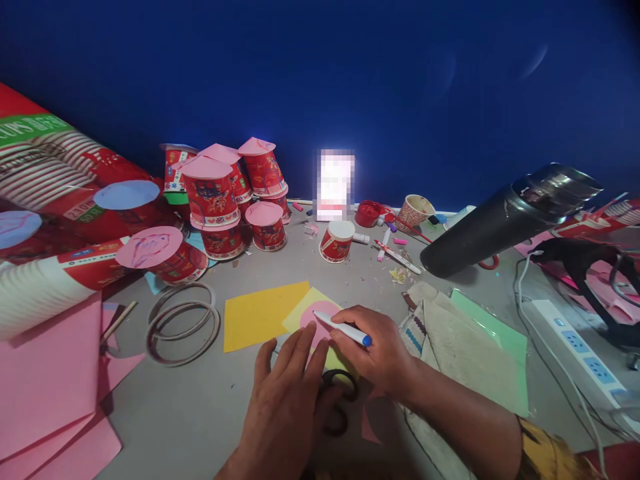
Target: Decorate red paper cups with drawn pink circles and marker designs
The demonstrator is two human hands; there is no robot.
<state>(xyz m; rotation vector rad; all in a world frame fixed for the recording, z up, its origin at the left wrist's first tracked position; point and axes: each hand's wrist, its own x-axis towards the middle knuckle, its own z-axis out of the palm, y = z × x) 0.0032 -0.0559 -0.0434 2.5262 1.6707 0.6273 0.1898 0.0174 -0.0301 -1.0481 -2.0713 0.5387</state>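
A white marker (345, 328) with a blue end is gripped in my right hand (377, 347), its tip at the pink paper circle (309, 318). That circle lies on a pale yellow sheet (314, 296), which overlaps an orange-yellow sheet (265, 313). My left hand (287, 387) rests with outstretched fingers, its fingertips on the near edge of the circle. Black-handled scissors (336, 427) lie beside it, partly hidden by the hand. Behind the papers an upright red and white paper cup (337, 241) stands on the table.
Red paper cups (210, 200) with pink paper tops stand stacked at the back left. Tape rings (183, 327) and pink sheets (50, 387) lie left. A black tumbler (500, 223) leans at right, near a cloth (450, 360) and a power strip (583, 357). Loose markers (397, 257) lie behind.
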